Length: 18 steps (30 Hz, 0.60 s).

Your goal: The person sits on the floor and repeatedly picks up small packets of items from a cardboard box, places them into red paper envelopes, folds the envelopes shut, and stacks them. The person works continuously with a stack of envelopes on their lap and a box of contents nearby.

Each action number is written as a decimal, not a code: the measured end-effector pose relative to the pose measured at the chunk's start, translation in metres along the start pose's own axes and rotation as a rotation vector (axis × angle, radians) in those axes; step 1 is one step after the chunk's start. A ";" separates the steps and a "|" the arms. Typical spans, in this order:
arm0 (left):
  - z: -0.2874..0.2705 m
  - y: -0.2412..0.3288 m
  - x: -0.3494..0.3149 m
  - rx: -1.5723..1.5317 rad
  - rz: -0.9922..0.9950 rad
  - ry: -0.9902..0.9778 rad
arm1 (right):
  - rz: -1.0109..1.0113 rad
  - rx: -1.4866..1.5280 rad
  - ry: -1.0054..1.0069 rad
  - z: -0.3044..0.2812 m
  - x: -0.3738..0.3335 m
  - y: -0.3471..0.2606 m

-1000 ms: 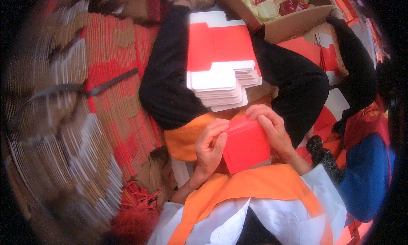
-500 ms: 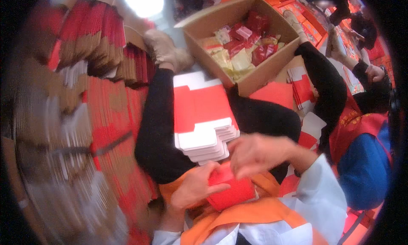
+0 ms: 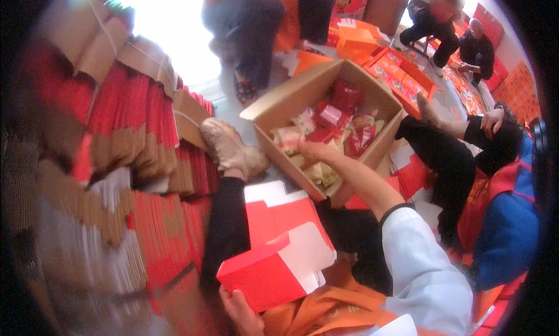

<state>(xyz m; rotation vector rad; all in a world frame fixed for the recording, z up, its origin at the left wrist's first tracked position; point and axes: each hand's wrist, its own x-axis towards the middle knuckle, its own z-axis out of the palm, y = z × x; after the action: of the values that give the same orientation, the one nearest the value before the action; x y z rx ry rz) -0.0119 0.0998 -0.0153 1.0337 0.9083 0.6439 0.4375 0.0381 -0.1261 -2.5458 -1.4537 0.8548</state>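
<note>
My left hand (image 3: 240, 310) is closed on the lower left edge of a red carton (image 3: 262, 276), its thumb on the red face. The carton is tilted, with white flaps showing at its right end. Behind it, a stack of flat red-and-white cartons (image 3: 273, 216) lies between my legs. My right arm stretches forward into a large brown cardboard box (image 3: 291, 176). There my right hand (image 3: 314, 154), slightly blurred, hovers over red and cream packets (image 3: 331, 116) with its fingers stretched out; I see nothing held in it.
Tall rows of packed flat cardboard (image 3: 166, 237) fill my left side. A seated person in a blue sleeve (image 3: 503, 237) is close on my right. Someone in dark trousers (image 3: 247, 39) stands beyond the box. Orange cartons (image 3: 402, 74) and other crouching people occupy the far right.
My right hand has left the red piece at my lap and moved forward into the brown box. A red carton with white flaps is now raised in my left hand. The view has tilted up.
</note>
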 end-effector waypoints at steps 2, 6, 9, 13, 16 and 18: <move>-0.004 -0.003 0.004 0.076 -0.024 0.033 | 0.180 -0.035 -0.072 -0.013 -0.012 -0.020; 0.003 0.008 -0.001 0.159 -0.113 0.142 | 0.106 0.375 -0.101 -0.018 -0.032 -0.028; -0.023 -0.029 -0.002 0.601 0.340 0.065 | -0.074 0.193 0.131 -0.013 -0.050 -0.029; 0.022 -0.006 -0.010 -0.078 0.061 0.023 | 0.106 0.279 0.424 -0.009 -0.066 0.000; 0.024 0.004 -0.016 -0.095 0.115 0.080 | 0.095 0.689 0.634 -0.057 -0.115 -0.053; 0.021 -0.001 -0.015 -0.041 0.186 0.120 | -0.037 0.954 0.536 -0.092 -0.173 -0.089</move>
<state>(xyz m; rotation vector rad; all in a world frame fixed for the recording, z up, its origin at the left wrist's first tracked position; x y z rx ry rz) -0.0006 0.0777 -0.0071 1.0597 0.9054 0.8845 0.3484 -0.0367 0.0548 -1.7912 -0.6719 0.5741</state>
